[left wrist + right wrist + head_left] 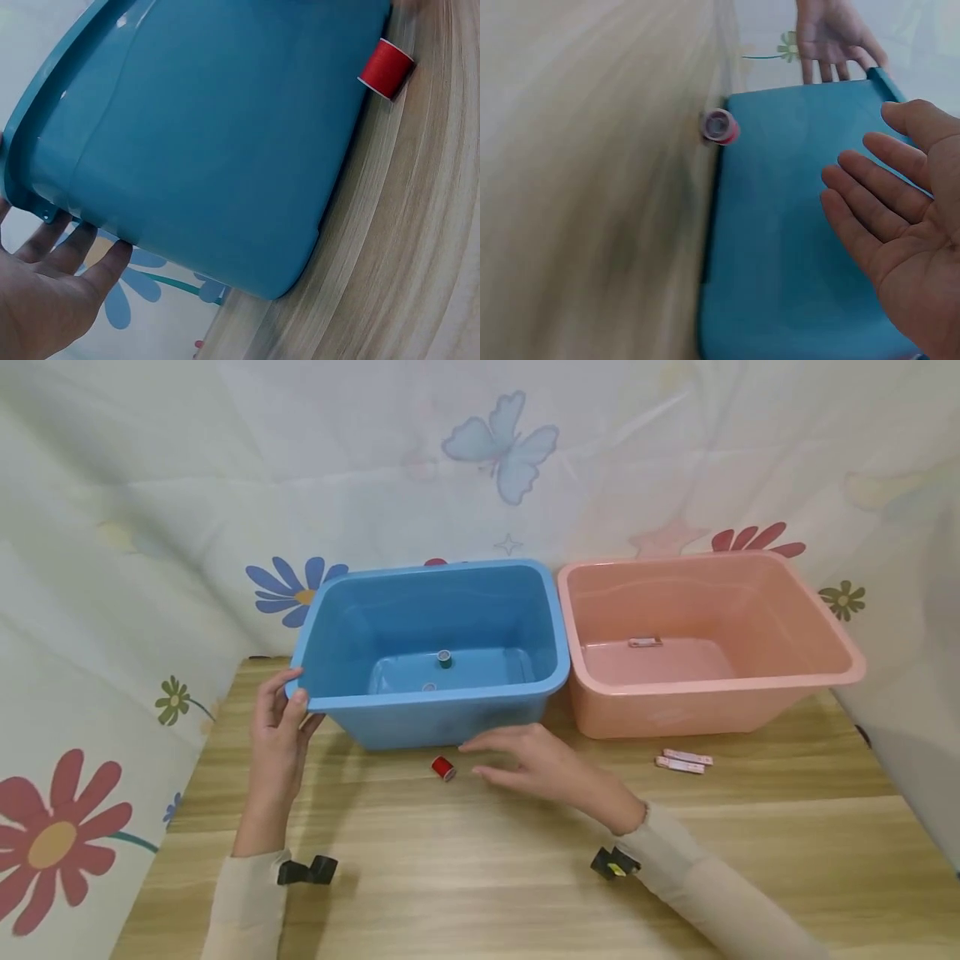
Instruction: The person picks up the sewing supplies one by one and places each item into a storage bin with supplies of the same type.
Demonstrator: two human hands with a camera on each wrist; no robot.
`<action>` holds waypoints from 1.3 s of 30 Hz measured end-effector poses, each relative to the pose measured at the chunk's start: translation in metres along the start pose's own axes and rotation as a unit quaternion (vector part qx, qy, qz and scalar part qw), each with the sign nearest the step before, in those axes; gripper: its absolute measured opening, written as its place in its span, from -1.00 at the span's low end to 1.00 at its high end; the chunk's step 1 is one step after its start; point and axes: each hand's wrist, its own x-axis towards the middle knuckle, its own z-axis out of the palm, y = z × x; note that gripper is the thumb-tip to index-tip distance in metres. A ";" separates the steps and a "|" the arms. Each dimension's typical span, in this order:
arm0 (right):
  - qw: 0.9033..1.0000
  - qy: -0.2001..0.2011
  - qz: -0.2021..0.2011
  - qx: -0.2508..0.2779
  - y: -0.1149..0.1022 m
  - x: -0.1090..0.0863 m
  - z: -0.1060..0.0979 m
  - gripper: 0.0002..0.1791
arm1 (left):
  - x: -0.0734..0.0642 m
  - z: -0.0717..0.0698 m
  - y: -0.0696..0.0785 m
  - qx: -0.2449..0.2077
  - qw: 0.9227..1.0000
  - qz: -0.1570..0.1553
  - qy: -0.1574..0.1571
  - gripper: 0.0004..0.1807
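Just in front of the blue bin (442, 725), near the middle of its near wall, a red spool (443, 768) lies on its side on the wooden table (450, 877). Beside the spool, close to the same wall, hangs the right hand (536, 764), its fingers extended, the thumb apart from them, holding nothing and not touching the spool. At the bin's near left corner, the left hand (277, 727) grips the rim, thumb on the near side and fingers against the outside.

On the bin's floor stands a green spool (445, 659); nearer its front wall, the pale top of another spool (430, 687) shows, the rest hidden. Just right of the blue bin is a pink bin (660, 714) with one slim pink-and-white piece (645, 642) inside. Two similar pieces (680, 765) lie side by side on the table, to the blue bin's right. Behind the blue bin hangs a pale curtain (360, 435) printed with flowers and a butterfly.
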 end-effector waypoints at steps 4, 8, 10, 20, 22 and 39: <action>1.000 0.000 0.025 0.012 0.007 0.000 0.013 -0.59 | 0.000 -0.001 0.002 -0.002 1.000 -0.005 -0.005 -0.59; 0.999 0.012 0.035 0.017 0.014 0.001 0.026 -0.60 | -0.001 -0.002 0.001 -0.002 1.000 -0.008 -0.008 -0.60; 0.999 0.012 0.039 0.006 0.017 0.002 0.032 -0.61 | 0.000 -0.002 0.001 -0.004 1.000 -0.006 -0.004 -0.60; 0.998 -0.018 0.051 -0.034 0.021 0.017 0.051 -0.59 | 0.001 0.003 0.003 -0.012 1.000 0.007 0.008 -0.59; 0.997 -0.030 0.061 -0.039 0.021 0.021 0.052 -0.57 | 0.001 0.004 0.003 -0.013 1.000 0.008 0.008 -0.59; 0.988 -0.060 0.099 -0.102 0.014 0.041 0.077 -0.70 | 0.000 0.002 -0.002 -0.001 1.000 0.001 0.007 -0.60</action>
